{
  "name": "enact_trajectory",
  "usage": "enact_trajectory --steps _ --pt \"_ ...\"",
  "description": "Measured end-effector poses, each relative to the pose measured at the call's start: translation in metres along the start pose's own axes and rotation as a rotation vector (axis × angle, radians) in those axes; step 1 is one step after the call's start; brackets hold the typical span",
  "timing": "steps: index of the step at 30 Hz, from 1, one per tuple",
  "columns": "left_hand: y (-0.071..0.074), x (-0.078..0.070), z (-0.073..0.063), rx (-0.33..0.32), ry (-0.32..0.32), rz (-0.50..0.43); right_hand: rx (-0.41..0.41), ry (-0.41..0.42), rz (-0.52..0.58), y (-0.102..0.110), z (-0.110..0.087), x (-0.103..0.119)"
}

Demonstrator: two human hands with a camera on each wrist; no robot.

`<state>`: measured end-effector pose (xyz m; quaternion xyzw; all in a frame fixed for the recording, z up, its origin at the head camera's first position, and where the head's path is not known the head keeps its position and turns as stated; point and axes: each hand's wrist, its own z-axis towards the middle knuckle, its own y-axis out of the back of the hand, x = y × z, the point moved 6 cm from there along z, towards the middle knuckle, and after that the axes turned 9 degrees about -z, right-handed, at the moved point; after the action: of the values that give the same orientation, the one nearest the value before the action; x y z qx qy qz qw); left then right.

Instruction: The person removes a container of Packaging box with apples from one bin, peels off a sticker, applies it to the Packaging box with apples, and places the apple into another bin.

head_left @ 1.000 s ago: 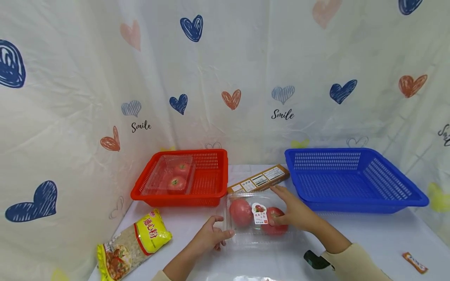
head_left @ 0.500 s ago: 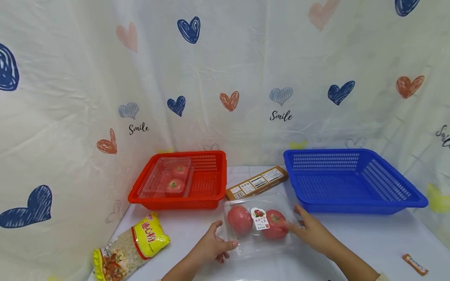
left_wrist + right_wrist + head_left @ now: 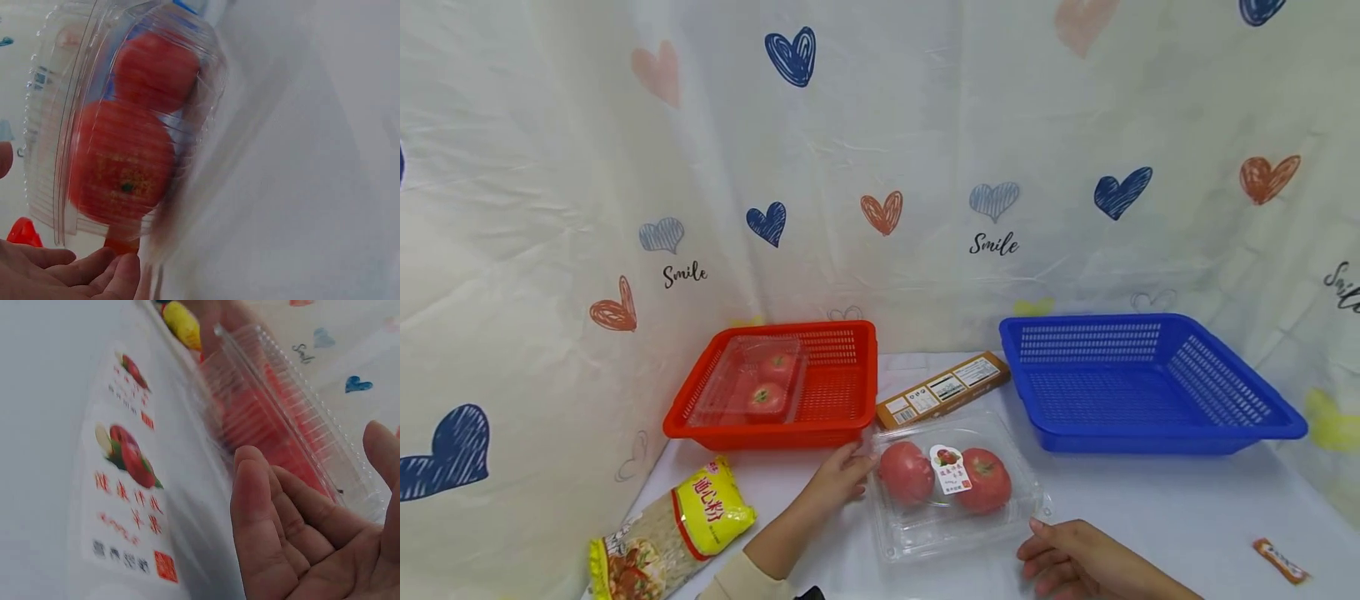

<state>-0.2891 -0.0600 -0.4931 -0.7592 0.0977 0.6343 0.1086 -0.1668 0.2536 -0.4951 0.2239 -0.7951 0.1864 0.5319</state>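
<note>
A clear plastic clamshell box [image 3: 917,533] with two round red fruits [image 3: 985,481] inside lies on the white-covered table, slightly turned. A white label [image 3: 951,471] with a red fruit picture is stuck on its lid. My left hand [image 3: 837,483] is at the box's left side, fingers stretched toward its edge; in the left wrist view the fingertips [image 3: 128,269] are right at the box's end. My right hand [image 3: 1075,558] is by the front right corner, fingers loosely bent, holding nothing. In the right wrist view the palm faces the box.
A red basket [image 3: 842,437] at back left holds another clamshell box [image 3: 715,400] of red fruits. A blue basket [image 3: 1150,442] stands back right. Between them lies a brown carton [image 3: 943,389]. A yellow pasta bag [image 3: 681,529], a small orange packet [image 3: 1281,561] and printed labels [image 3: 128,487] lie around.
The box has turned clockwise a little. My right hand has left its far right side and come down to the front right corner. My left hand has slid farther back along the left side.
</note>
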Motion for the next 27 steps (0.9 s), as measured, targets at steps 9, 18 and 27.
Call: enact_trajectory --steps 9,18,27 --pt "0.001 0.0 0.0 0.028 0.044 -0.16 0.137 0.109 0.241 -0.018 0.007 0.005" --pt "-0.003 0.003 -0.004 0.11 0.146 -0.087 -0.264 0.025 -0.046 -0.01 0.006 0.014" --pt "-0.016 0.011 -0.016 0.312 0.263 -0.143 -0.614 -0.087 -0.314 -0.015 0.01 0.025"
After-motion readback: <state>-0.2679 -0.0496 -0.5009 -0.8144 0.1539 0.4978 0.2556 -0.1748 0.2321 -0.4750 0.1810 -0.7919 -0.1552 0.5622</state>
